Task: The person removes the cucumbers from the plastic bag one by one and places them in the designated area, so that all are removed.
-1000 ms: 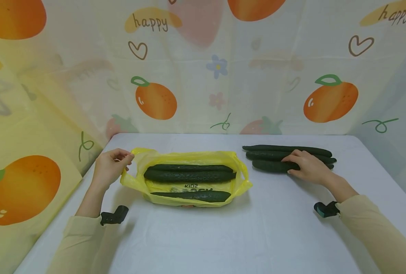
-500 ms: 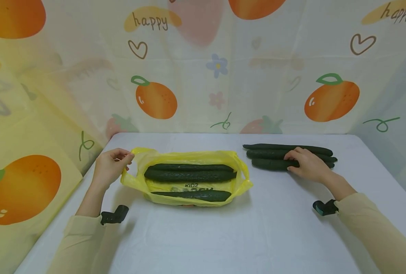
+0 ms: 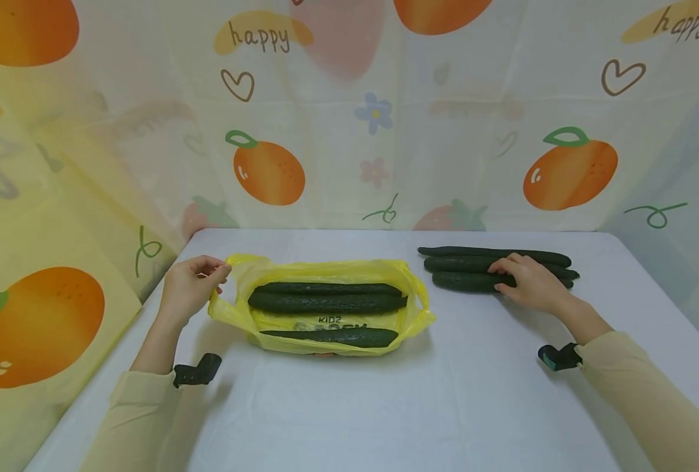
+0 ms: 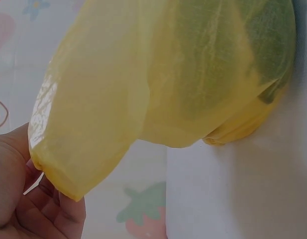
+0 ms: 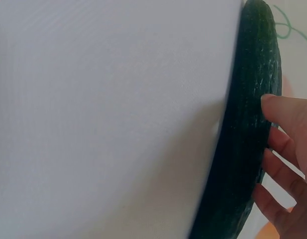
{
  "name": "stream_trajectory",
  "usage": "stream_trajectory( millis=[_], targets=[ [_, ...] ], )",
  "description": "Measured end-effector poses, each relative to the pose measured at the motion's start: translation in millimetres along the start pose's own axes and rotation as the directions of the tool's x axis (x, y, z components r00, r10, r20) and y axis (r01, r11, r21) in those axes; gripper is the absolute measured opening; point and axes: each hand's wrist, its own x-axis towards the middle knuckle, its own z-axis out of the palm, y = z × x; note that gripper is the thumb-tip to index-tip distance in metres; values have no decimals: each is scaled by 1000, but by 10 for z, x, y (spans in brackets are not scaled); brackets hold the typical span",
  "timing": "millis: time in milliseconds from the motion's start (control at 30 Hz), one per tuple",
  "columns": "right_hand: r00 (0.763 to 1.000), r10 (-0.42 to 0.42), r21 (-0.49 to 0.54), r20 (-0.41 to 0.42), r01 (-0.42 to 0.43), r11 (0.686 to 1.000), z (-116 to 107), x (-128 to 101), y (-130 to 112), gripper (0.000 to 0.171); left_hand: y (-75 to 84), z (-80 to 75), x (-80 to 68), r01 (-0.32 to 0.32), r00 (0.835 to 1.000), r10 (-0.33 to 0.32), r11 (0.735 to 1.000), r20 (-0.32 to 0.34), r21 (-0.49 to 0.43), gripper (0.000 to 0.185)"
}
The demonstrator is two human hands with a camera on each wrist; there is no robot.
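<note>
A yellow plastic bag lies on its side at the table's middle left, its mouth spread wide. Inside it are dark green cucumbers, two together at the back and one at the front. My left hand pinches the bag's left corner and holds it up; the left wrist view shows the corner between thumb and fingers. Three more cucumbers lie side by side at the back right. Over the nearest cucumber my right hand grips with thumb and curled fingers, and the right wrist view shows this cucumber close up.
A white-covered table carries everything. Behind it hangs a cloth printed with oranges, hearts and flowers. The other two loose cucumbers lie right behind the gripped one. Dark devices are strapped at both wrists.
The right hand's grip on the near cucumber has shifted slightly, and that cucumber sits slightly farther back. The left hand and the bag have kept their places.
</note>
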Motion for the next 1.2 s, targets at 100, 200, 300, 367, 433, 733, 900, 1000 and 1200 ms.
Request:
stream_trajectory(
  millis=[100,200,300,367,433,733,900,1000,1200],
  targets=[
    [1000,-5,-6,-17,5,1000,2,0,-6,27,-7,3,-1,1,1000,-1,1000,2,-2,26],
    [1000,-6,-5,-23,6,1000,-5,8,-13,26,-13,3,-2,5,1000,-5,1000,5,-2,25],
    [1000,-8,11,-20,8,1000,-27,25,-18,25,-10,1,-2,10,1000,-10,1000,8,0,26],
    [1000,-11,28,-12,12,1000,-54,43,-28,25,-8,-2,-2,14,1000,-14,1000,9,1,27],
    [1000,-7,45,4,7,999,-85,61,-40,26,-6,-7,-2,15,1000,-15,1000,8,3,27],
    [1000,23,106,0,-22,994,-255,92,-138,28,7,-18,0,12,1000,-12,1000,6,1,26],
    [999,7,137,-36,-2,991,-329,103,-188,31,8,-16,1,8,1000,-8,1000,7,5,27],
    [997,-14,153,-73,25,988,-341,121,-207,31,8,-13,4,6,1000,-6,1000,7,9,27],
    [991,-41,176,-125,63,982,-368,165,-270,32,7,-11,-1,3,1000,-3,1000,7,13,28]
  ],
)
